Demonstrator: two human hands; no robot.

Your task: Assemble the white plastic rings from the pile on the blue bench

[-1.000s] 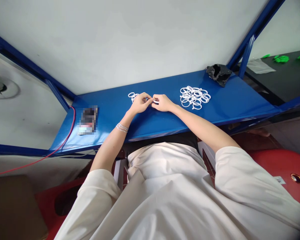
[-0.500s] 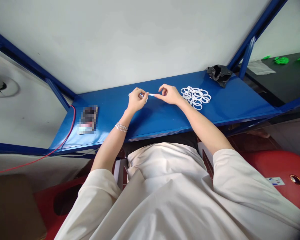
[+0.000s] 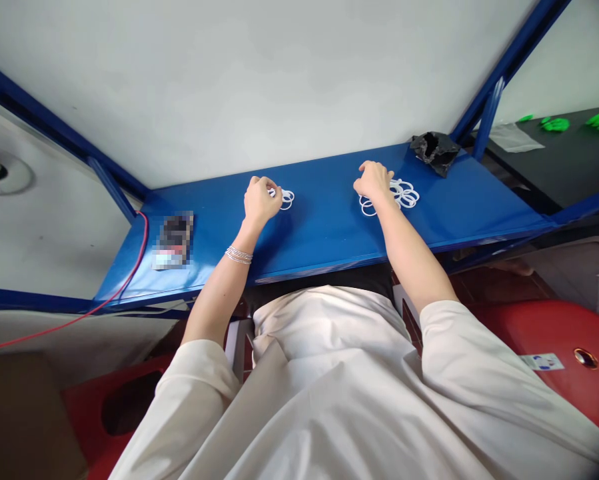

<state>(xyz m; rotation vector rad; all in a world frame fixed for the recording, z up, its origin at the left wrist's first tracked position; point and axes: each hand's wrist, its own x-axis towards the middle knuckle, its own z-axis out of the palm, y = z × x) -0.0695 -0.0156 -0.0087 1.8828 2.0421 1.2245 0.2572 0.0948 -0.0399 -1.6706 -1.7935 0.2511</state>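
Note:
My left hand point(image 3: 262, 199) is closed in a pinch over the left-middle of the blue table. Thin white rings point(image 3: 288, 199) stick out to the right of its thumb; the part inside the fingers is hidden. My right hand point(image 3: 374, 180) reaches over a loose pile of white rings point(image 3: 407, 195) and hides part of it. Its thumb and forefinger are apart, with no ring seen between them. The other fingertips of that hand are hard to make out.
A crumpled black plastic bag point(image 3: 435, 152) sits at the back right of the blue table point(image 3: 324, 233). On the left lie a blurred-out flat object point(image 3: 173, 240) and a red cable point(image 3: 142, 257). Blue frame bars rise at both ends. A red stool point(image 3: 544, 333) stands at right.
My right hand has moved right, from beside the left hand to the pile, leaving the white strip between them. My left hand has shifted slightly left, still holding white rings.

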